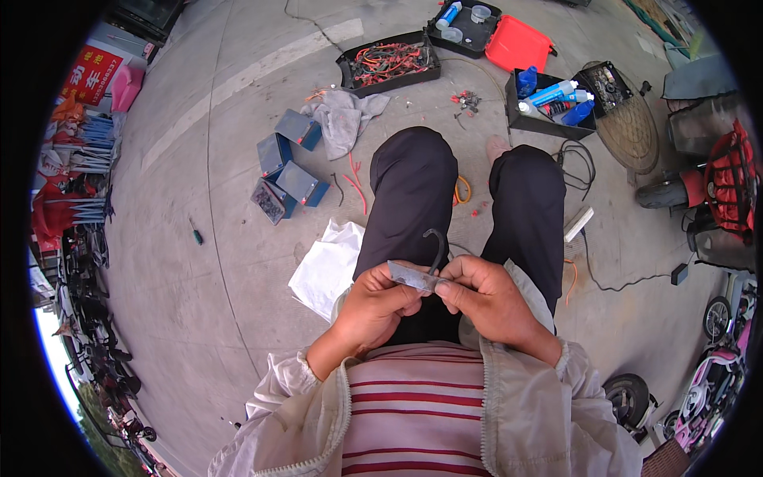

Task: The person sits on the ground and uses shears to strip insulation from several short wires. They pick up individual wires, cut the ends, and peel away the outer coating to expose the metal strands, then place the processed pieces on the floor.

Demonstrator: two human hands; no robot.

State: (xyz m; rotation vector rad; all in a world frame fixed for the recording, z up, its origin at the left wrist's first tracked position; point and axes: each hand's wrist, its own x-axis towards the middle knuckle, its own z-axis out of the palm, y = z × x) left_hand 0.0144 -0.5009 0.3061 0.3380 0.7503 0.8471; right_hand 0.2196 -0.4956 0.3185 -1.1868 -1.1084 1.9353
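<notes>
Above my lap, my left hand (378,304) and my right hand (483,295) meet on a flat grey strip (411,276), which looks like metal. The left thumb and fingers grip its lower edge, and the right fingertips pinch its right end. A dark curved cable or hook-shaped piece (440,247) rises from between the hands; its lower end is hidden by the strip and fingers. To the left of my knees a white cloth or bag (329,268) lies on the concrete floor, with several dark blue block batteries (303,181) beyond it.
Ahead are a grey rag (343,122), a black tray of red wires (393,62), an open red-and-black case (518,43) and a black box of bottles (551,110). A screwdriver (196,234) lies left; a white power strip (578,223) with a cord lies right. Parked two-wheelers (709,387) line the right side.
</notes>
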